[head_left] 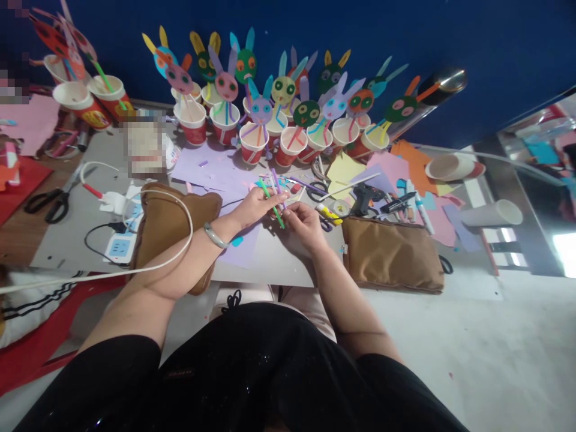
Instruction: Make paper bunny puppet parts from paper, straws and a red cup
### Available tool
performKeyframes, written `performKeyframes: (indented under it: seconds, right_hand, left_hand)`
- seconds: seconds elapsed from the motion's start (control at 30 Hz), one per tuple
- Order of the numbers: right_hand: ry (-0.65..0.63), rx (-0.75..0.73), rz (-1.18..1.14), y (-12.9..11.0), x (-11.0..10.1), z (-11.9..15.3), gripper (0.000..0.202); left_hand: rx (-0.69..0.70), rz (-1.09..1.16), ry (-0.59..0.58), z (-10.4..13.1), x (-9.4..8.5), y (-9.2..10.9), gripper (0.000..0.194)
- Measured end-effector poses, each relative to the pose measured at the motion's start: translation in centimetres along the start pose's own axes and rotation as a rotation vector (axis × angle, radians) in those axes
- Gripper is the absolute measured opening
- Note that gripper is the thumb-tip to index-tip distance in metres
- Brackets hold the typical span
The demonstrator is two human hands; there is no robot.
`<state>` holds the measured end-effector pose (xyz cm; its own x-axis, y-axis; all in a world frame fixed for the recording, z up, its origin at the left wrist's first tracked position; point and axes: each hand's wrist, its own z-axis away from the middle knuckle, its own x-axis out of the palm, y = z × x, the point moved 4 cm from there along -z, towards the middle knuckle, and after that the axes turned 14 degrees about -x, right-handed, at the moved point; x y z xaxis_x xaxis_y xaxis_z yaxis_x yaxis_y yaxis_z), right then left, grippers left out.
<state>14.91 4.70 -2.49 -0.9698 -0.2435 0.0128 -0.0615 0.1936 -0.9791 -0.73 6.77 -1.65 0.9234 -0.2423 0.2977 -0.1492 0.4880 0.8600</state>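
Observation:
My left hand (257, 206) holds several thin paper strips (273, 193), green and purple among them, pinched between its fingers above a grey board (270, 264). A bracelet circles that wrist. My right hand (305, 226) sits just right of the left, its fingertips on the lower end of the green strip. Behind both hands stands a row of red-and-white paper cups (252, 147) carrying colourful paper rabbit faces (261, 110) with long ears.
Brown cushions lie left (168, 225) and right (393, 252) of my hands. A glue gun (366, 195), markers and coloured paper scraps (405, 162) lie at right. Black scissors (47, 204), a power strip (117, 246) and a white cable (180, 246) lie at left. Empty cups (495, 213) lie at far right.

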Motion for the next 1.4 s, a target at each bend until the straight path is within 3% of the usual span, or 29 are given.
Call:
performKeyframes:
  seconds: [0.13, 0.3, 0.57, 0.73, 1.07, 1.17, 1.27, 1.33, 1.4]
  right_hand:
    - [0.06, -0.015, 0.007, -0.1, -0.3, 0.0, 0.051]
    - [0.157, -0.008, -0.004, -0.1, -1.3, -0.2, 0.051]
    - [0.073, -0.005, -0.166, -0.1, 1.1, 0.2, 0.055]
    - [0.005, 0.093, -0.198, 0.8, 0.7, 0.2, 0.057]
    - [0.144, 0.097, -0.26, 1.3, -0.5, -0.3, 0.058]
    - [0.223, 0.063, -0.241, 1.1, -1.4, -0.5, 0.059]
    - [0.249, 0.032, -0.174, 1.0, -2.4, -0.6, 0.054]
    - [0.181, 0.028, -0.11, 0.9, -2.8, -0.7, 0.048]
    - [0.054, 0.031, -0.034, 0.6, -2.8, -0.8, 0.04]
  left_hand:
    - [0.024, -0.042, -0.021, 0.1, 0.0, 0.1, 0.049]
    - [0.003, 0.001, -0.039, -0.1, 0.1, 0.0, 0.04]
    - [-0.029, 0.047, 0.069, 0.1, 0.6, 0.5, 0.027]
    - [-0.016, 0.027, 0.004, 0.3, 1.0, 0.6, 0.026]
    - [0.004, 0.034, -0.081, 0.2, 0.7, 0.8, 0.01]
    - [0.054, 0.056, -0.008, 0.0, 0.2, 1.3, 0.011]
    - [0.152, 0.156, 0.233, -0.2, -1.9, 2.3, 0.017]
    - [0.212, 0.192, 0.382, -0.1, -3.3, 3.0, 0.016]
    - [0.214, 0.078, 0.342, 0.0, -3.7, 3.6, 0.024]
